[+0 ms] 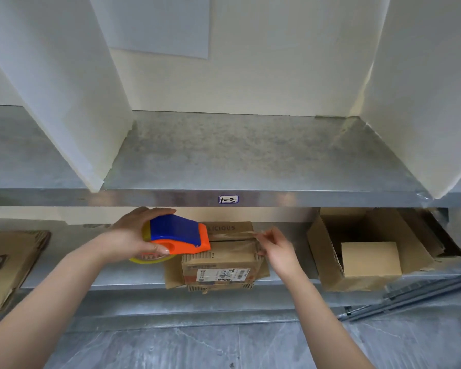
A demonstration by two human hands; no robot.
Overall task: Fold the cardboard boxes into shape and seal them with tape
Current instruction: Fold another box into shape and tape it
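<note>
On the low grey metal shelf [133,276] sits the small brown cardboard box [218,258], with the left hand [129,235] at its 9 o'clock gripping a blue and orange plastic tape holder [180,231] and the right hand [276,247] at 3 o'clock pinching clear sticky tape [232,235].

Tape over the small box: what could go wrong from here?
1. The tape stretches between the dispenser in the left hand and the pinching right hand; it may wrinkle or land off the seam.
2. Neither hand grips the small box at the front edge of the shelf; pulling could shift it.
</note>
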